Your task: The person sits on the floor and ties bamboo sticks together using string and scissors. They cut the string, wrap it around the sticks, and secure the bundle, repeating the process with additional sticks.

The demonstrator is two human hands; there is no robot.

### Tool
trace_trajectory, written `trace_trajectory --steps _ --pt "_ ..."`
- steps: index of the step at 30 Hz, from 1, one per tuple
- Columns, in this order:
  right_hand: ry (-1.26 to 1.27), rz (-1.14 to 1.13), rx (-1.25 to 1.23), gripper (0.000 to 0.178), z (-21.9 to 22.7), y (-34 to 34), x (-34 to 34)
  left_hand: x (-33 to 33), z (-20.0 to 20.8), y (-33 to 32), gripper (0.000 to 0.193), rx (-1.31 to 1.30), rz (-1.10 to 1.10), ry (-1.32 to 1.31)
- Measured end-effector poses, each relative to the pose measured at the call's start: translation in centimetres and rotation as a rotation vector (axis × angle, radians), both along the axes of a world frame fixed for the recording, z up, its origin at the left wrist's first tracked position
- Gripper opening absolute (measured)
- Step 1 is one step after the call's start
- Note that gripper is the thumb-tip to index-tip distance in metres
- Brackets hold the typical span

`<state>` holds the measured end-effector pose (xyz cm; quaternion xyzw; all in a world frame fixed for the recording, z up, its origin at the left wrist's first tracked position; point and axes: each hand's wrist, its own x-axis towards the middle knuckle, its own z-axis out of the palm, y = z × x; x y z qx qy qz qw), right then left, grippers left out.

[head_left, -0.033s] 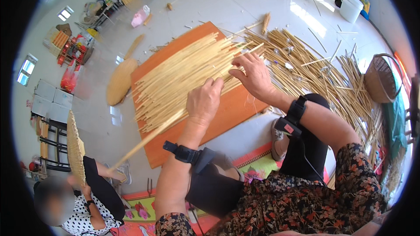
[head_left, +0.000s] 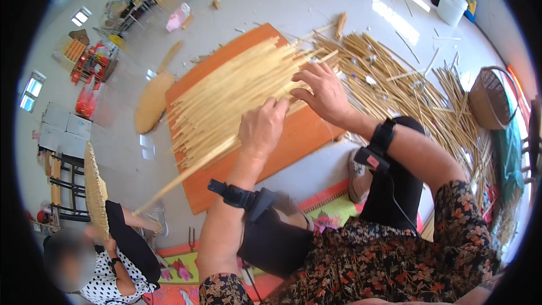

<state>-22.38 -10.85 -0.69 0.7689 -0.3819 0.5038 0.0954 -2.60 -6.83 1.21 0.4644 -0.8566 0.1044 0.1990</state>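
Observation:
Pale straw stalks lie side by side in a broad layer on an orange-brown board. My left hand is closed at the layer's near edge; what its fingers hold is hidden. Just right of it, my right hand hovers over the stalks' right part, fingers bent and thumb apart from forefinger. Any thread between the hands is too fine to make out. One bundle of stalks sticks out past the board toward the lower left, running up behind my left wrist.
Loose stalks litter the floor at right, near a wicker basket and a white bucket. A flat oval straw piece lies left of the board. At lower left another person holds a woven straw panel.
The view has shifted slightly, so the board sits a little higher and further left. Both hands keep nearly the same pose over the stalks.

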Motion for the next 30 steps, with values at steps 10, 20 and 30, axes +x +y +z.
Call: trace_trajectory --steps 10,20,30 --pt "0.057 0.331 1.123 0.017 0.1 -0.4 -0.7 0.7 -0.2 0.6 0.007 0.027 -0.215 0.027" --pt "0.015 0.149 0.948 0.023 -1.2 -4.0 0.3 -0.3 -2.0 1.4 0.017 0.330 -0.351 0.249" --pt "-0.871 0.405 1.517 0.022 3.3 -12.6 -1.3 4.0 -0.7 3.6 0.016 0.355 -0.278 0.295"
